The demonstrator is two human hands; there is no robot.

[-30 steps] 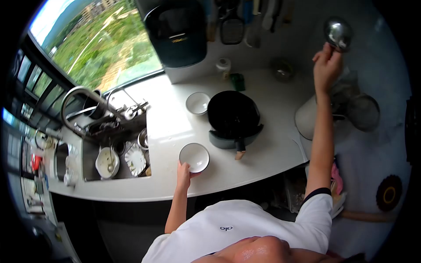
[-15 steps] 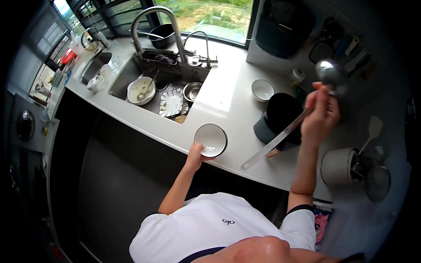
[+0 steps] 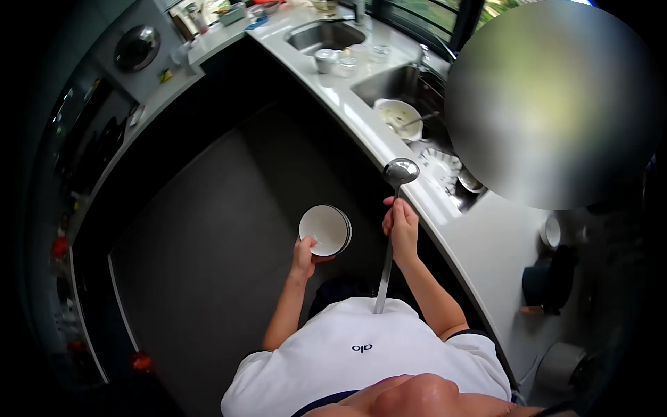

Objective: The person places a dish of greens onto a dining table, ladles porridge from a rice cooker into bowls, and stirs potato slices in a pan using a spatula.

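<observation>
At frame centre the left hand (image 3: 304,251) grips a bowl (image 3: 324,230) by its rim while the right hand (image 3: 401,226) clasps a ladle (image 3: 396,208) upright, so a loosened pinch could drop the bowl to the floor (image 3: 208,229).

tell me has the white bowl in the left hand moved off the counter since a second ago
Yes. The white bowl, held by the left hand, now hangs over the dark floor, away from the counter.
</observation>
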